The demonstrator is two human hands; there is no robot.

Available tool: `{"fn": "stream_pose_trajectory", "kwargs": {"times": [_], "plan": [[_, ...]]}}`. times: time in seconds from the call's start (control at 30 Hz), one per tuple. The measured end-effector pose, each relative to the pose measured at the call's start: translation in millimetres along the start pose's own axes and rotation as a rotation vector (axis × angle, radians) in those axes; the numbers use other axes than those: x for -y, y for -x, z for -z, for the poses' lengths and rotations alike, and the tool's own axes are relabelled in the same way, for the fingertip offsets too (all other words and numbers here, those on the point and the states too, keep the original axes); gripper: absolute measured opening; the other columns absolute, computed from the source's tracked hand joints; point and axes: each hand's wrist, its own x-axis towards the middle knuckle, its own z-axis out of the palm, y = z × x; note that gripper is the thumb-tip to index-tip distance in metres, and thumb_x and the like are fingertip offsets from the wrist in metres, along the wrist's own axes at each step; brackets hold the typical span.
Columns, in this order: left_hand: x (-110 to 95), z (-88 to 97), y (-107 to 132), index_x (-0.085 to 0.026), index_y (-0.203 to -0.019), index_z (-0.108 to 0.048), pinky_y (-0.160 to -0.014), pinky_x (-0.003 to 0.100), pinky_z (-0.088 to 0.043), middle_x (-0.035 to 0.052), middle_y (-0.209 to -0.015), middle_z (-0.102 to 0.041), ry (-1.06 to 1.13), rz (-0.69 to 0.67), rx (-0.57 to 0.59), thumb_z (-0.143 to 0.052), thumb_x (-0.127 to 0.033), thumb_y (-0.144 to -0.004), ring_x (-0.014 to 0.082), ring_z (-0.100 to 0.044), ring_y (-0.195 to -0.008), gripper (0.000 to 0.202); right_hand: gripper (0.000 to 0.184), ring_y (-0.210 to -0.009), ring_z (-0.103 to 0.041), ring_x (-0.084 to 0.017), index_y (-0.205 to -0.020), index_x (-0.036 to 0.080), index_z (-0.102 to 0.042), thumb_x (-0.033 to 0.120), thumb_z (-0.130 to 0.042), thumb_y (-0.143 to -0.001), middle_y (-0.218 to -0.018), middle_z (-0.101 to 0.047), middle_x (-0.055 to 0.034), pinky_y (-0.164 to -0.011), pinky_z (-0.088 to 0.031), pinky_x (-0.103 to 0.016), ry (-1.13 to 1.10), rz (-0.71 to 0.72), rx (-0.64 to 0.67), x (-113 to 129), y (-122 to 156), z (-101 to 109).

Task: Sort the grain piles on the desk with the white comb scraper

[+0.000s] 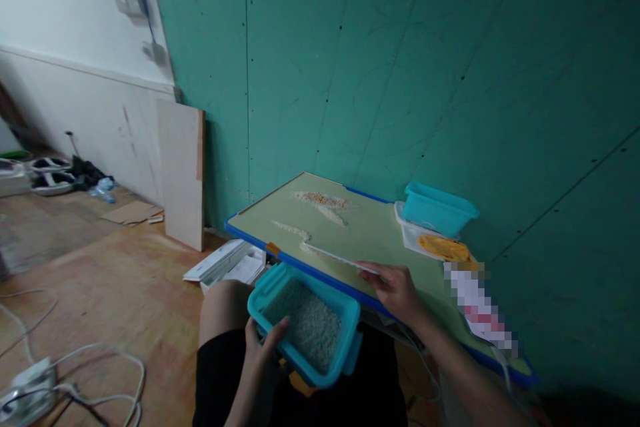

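Observation:
My left hand (pixel 263 350) grips the near left rim of a teal plastic box (pixel 351 340), thumb over the edge. Pale, rice-like grains (pixel 315 328) lie inside it. The box is above my lap, just below the front edge of a green-topped table (pixel 373 230) with blue edging. Over the tabletop, my right hand (pixel 397 288) pinches one end of a thin white strip (pixel 337 257). The strip's far end meets a trail of pale grains (pixel 293 230). Farther back lies a pile of pale and yellow-orange grains (pixel 323 200).
Another teal box (pixel 440 207) stands in a white tray (pixel 410 235) at the table's right, beside a yellow cloth-like item (pixel 445 248). A green wall (pixel 390 67) rises behind. On the floor are a white carton (pixel 233 263), a leaning board (pixel 181 173) and cables (pixel 95 353).

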Motion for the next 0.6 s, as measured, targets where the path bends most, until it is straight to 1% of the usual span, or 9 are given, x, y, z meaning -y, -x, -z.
{"fn": "stream_pose_trajectory", "kwargs": {"times": [0.07, 0.13, 0.17, 0.23, 0.33, 0.4, 0.43, 0.5, 0.6], "plan": [[-4, -1.3, 2, -0.039, -0.153, -0.041, -0.059, 0.03, -0.057, 0.0105, -0.133, -0.066, 0.0, 0.007, -0.002, -0.091, -0.041, -0.084, 0.0248, -0.078, -0.085, 0.085, 0.028, -0.092, -0.091, -0.033, -0.119, 0.032, -0.093, 0.027, -0.071, -0.102, -0.109, -0.09, -0.0055, -0.084, -0.075, -0.041, -0.015, -0.008, -0.006, 0, 0, 0], [-8, -2.6, 4, -0.039, -0.154, -0.041, -0.068, 0.036, -0.064, 0.0104, -0.132, -0.068, -0.001, 0.019, -0.01, -0.09, -0.038, -0.085, 0.0281, -0.081, -0.091, 0.084, 0.028, -0.091, -0.091, -0.033, -0.118, 0.032, -0.093, 0.028, -0.072, -0.101, -0.107, -0.091, -0.0056, -0.083, -0.075, -0.041, -0.026, -0.017, -0.003, 0, 0, -1], [-9, -2.9, 4, -0.039, -0.154, -0.042, -0.071, 0.038, -0.065, 0.0099, -0.13, -0.069, 0.002, 0.019, -0.018, -0.09, -0.037, -0.086, 0.0279, -0.081, -0.09, 0.084, 0.028, -0.091, -0.091, -0.033, -0.118, 0.032, -0.093, 0.028, -0.072, -0.101, -0.107, -0.091, -0.0056, -0.082, -0.075, -0.041, -0.031, -0.021, -0.003, -1, -1, -1], [-9, -2.2, 1, -0.039, -0.154, -0.044, -0.07, 0.038, -0.065, 0.0091, -0.127, -0.069, 0.015, 0.0, -0.033, -0.091, -0.037, -0.084, 0.0266, -0.08, -0.087, 0.084, 0.029, -0.09, -0.091, -0.033, -0.118, 0.032, -0.093, 0.027, -0.071, -0.1, -0.106, -0.091, -0.0058, -0.08, -0.075, -0.04, -0.039, -0.024, 0.002, 0, -3, -2], [-6, 2.7, -6, -0.035, -0.151, -0.049, -0.063, 0.035, -0.062, 0.0066, -0.118, -0.069, 0.019, -0.067, -0.011, -0.096, -0.043, -0.077, 0.0242, -0.077, -0.08, 0.088, 0.027, -0.088, -0.091, -0.033, -0.116, 0.031, -0.094, 0.029, -0.072, -0.1, -0.105, -0.091, -0.0063, -0.079, -0.074, -0.04, -0.045, -0.023, 0.019, 1, -9, -5], [-6, 7.1, -10, -0.035, -0.148, -0.051, -0.058, 0.034, -0.059, 0.0033, -0.107, -0.067, -0.007, -0.087, 0.013, -0.098, -0.048, -0.073, 0.0225, -0.073, -0.072, 0.09, 0.026, -0.087, -0.091, -0.033, -0.115, 0.03, -0.094, 0.029, -0.073, -0.1, -0.105, -0.091, -0.0068, -0.082, -0.074, -0.041, -0.042, -0.019, 0.029, 3, -15, -8], [-6, 9.0, -11, -0.035, -0.147, -0.052, -0.058, 0.035, -0.059, 0.0024, -0.105, -0.067, -0.019, -0.086, 0.015, -0.099, -0.05, -0.072, 0.0225, -0.073, -0.071, 0.09, 0.026, -0.087, -0.09, -0.033, -0.115, 0.029, -0.094, 0.029, -0.073, -0.1, -0.105, -0.091, -0.007, -0.082, -0.073, -0.041, -0.041, -0.017, 0.032, 3, -18, -10], [-8, 11.6, -12, -0.036, -0.145, -0.052, -0.059, 0.036, -0.06, 0.0025, -0.108, -0.067, -0.035, -0.078, 0.005, -0.098, -0.051, -0.073, 0.0235, -0.075, -0.073, 0.087, 0.026, -0.084, -0.09, -0.032, -0.115, 0.028, -0.094, 0.029, -0.072, -0.101, -0.104, -0.091, -0.0071, -0.078, -0.072, -0.039, -0.04, -0.016, 0.046, 4, -24, -15], [-12, 11.9, -11, -0.037, -0.148, -0.051, -0.064, 0.038, -0.063, 0.0035, -0.112, -0.067, -0.036, -0.069, -0.013, -0.097, -0.048, -0.076, 0.0238, -0.076, -0.076, 0.086, 0.025, -0.079, -0.089, -0.031, -0.113, 0.027, -0.094, 0.031, -0.072, -0.102, -0.099, -0.091, -0.0065, -0.073, -0.07, -0.036, -0.034, -0.022, 0.072, 4, -33, -23]]}}
